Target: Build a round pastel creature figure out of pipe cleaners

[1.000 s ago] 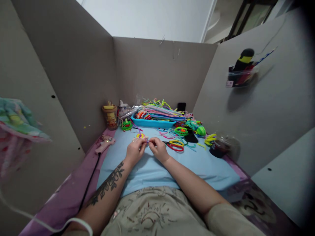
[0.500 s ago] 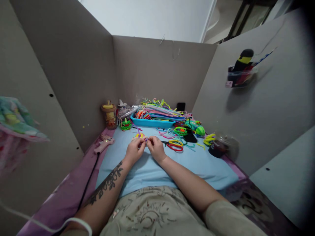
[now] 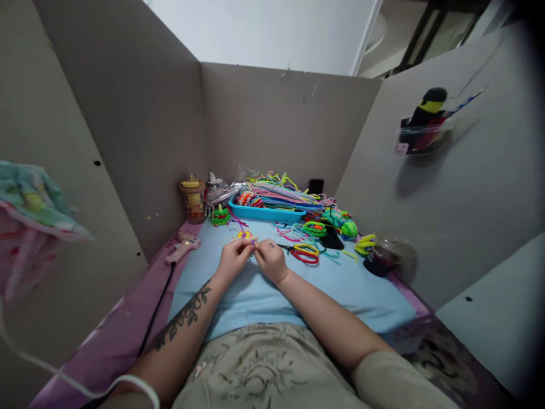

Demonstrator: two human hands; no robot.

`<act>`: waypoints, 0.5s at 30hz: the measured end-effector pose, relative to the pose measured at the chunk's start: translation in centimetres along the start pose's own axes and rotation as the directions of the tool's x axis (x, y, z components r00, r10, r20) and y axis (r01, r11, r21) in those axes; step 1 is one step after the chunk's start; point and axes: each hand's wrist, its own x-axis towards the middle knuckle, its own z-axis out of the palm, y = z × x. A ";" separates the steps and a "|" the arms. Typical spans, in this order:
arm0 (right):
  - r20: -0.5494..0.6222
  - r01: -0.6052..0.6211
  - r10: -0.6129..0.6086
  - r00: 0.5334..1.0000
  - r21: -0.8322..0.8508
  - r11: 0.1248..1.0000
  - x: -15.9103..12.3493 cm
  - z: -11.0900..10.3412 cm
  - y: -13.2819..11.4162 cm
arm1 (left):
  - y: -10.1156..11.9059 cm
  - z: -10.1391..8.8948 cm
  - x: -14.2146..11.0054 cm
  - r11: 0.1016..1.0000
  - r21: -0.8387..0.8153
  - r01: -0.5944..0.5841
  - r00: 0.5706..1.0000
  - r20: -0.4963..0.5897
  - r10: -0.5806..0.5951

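Above the pale blue cloth (image 3: pixel 264 289), my left hand (image 3: pixel 233 257) is closed in a pinch on a thin purple pipe cleaner (image 3: pixel 239 217). Its free end rises behind the fingers toward the tray. My right hand (image 3: pixel 271 261) pinches the same purple strand, fingertips almost touching the left ones. Just behind the left fingers shows a small yellow and pink fuzzy piece (image 3: pixel 244 234), partly hidden by that hand. Scissors (image 3: pixel 293 249) with red and yellow handles lie right of my right hand. The exact shape between the fingertips is too small to make out.
A blue tray (image 3: pixel 268 215) heaped with pipe cleaners stands at the back. Left are a lidded cup (image 3: pixel 193 203), a green fuzzy figure (image 3: pixel 220 216) and a corded pink glue gun (image 3: pixel 183 250). Loose pipe-cleaner bits, a black flat item (image 3: pixel 331 238) and a dark container (image 3: pixel 378 262) lie right.
My right hand has rolled inward, its back now turned more upward. Both hands stay together on the purple pipe cleaner. The view has shifted slightly.
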 end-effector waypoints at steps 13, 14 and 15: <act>0.035 -0.014 0.007 0.999 0.209 0.978 0.3 -1.2 -0.6 | 0.6 -1.3 0.4 0.987 -0.155 0.049 0.998 -0.023 -0.054; 0.037 -0.036 0.029 0.999 0.217 0.975 0.3 -1.1 -0.6 | 0.6 -1.4 0.4 0.987 -0.157 0.039 0.999 -0.026 -0.044; 0.040 -0.057 0.049 0.998 0.225 0.973 0.3 -1.0 -0.5 | 0.6 -1.4 0.4 0.987 -0.158 0.024 0.999 -0.030 -0.029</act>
